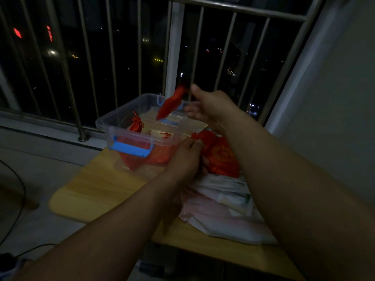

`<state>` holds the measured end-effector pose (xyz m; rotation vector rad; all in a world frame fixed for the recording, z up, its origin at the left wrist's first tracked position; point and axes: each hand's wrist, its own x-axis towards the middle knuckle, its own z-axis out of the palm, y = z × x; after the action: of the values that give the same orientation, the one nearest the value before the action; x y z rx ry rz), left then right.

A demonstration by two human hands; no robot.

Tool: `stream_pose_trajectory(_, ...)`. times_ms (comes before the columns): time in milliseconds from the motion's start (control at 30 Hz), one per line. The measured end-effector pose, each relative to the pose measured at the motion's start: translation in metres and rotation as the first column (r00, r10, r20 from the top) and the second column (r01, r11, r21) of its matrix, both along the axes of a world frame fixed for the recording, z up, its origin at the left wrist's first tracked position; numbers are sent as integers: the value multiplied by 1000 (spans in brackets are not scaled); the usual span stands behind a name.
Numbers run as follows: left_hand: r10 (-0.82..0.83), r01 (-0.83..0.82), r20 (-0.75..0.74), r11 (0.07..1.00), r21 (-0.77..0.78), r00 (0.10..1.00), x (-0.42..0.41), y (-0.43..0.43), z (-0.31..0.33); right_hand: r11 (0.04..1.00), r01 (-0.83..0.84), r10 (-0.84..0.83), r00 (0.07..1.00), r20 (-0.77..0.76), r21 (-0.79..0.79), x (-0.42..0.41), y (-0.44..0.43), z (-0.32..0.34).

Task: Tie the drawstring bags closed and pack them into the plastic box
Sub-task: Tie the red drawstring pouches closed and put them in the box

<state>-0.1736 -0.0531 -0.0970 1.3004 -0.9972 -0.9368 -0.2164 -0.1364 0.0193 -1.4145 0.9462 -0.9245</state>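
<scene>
A clear plastic box [113, 122] with blue latches stands on the wooden table [97, 187]. Several tied red drawstring bags lie inside it, one upright [135, 125]. Another red bag [170, 104] is blurred in the air over the box's right rim. My right hand [211, 108] is just to its right, thumb up and fingers spread, not touching it as far as the blur shows. Right of the box lies a pile of red bags [221, 157]. My left hand [185, 157] is at that pile, its fingers curled round the neck of one bag.
Crumpled white and pink plastic packaging [223, 207] lies on the table in front of the bag pile. A metal railing [140, 47] stands behind the box, with a pale wall [334, 98] on the right. A dark cable [18, 199] runs over the floor on the left.
</scene>
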Motion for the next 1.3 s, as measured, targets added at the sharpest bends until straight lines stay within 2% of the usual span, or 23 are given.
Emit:
stream_pose_trajectory(100, -2, 2, 21, 1000, 0, 1000, 3, -2, 0, 991, 64, -74, 994, -84, -116, -11, -10, -17)
stream_pose_trajectory(167, 0, 0, 59, 1000, -9, 998, 6, -4, -2, 990, 72, -81, 994, -73, -119, -28, -12, -30)
stream_pose_trajectory(233, 37, -29, 179, 998, -47, 983, 7, -6, -5, 990, 87, -97, 991, -89, -111, -48, -11, -41)
stream_pose_trajectory(300, 124, -90, 352, 990, -113, 928, 11, -7, -7, 991, 107, -117, 985, -129, -84, -65, -9, -52)
stream_pose_trajectory(400, 167, -93, 504, 981, -169, 847, 7, -8, -9, 987, 152, -158, 976, -147, -53, -92, -7, -67)
stream_pose_trajectory(500, 202, -90, 614, 974, -208, 763, 4, -11, -14, 968, 203, -232, 947, -220, -147, -117, -7, -81)
stream_pose_trajectory(633, 188, -108, 738, 982, -155, 648, 3, -12, -19, 920, 261, -352, 878, -325, -291, -141, -9, -100)
stream_pose_trajectory(767, 126, -92, 773, 992, -88, 622, 1, -16, -23, 940, 197, -303, 854, -423, -277, -149, -4, -106)
stream_pose_trajectory(1000, 151, -73, 781, 988, -134, 605, 5, -23, -26, 971, 208, -241, 847, -473, -122, -142, -11, -104)
stream_pose_trajectory(1133, 140, -39, 797, 989, -145, 588, 4, -22, -23, 955, 241, -295, 828, -476, -173, -143, -10, -103)
stream_pose_trajectory(1300, 100, -21, 905, 995, -100, 413, -1, -19, -21, 963, 254, -271, 881, -387, -96, -142, -15, -103)
